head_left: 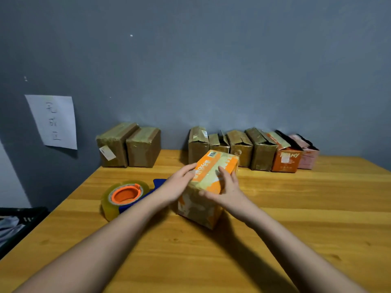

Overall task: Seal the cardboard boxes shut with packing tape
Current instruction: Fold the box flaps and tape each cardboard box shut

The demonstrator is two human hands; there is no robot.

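- Head view shows an orange box (211,182) at the middle of the surface (296,208), tilted, with both hands on it.
- Left hand (179,185) lies along the box's left side with its fingers straight, pressing; its grip is flat and unclenched.
- Right hand (228,187) rests on the box's top and near edge, fingers spread and only slightly bent; it presses too, not clasping.
- Box looks glossy, with a pale band along its top that I take for tape; its flaps lie closed. Whether the end seams are taped cannot be told.
- Tape roll (124,195) on its blue dispenser (158,183) lies left of the box, held by no hand.
- Beyond the box and to its left, two brown boxes (129,144) stand by the wall under a paper note (53,121); they look wrapped and closed, so probably done.
- Beyond the box and to its right stands a row of boxes (251,149) at the wall; several have flaps raised or torn edges, so they seem unsealed.
- By my judgement, two are finished, the orange box is near done or being smoothed, and about six remain.
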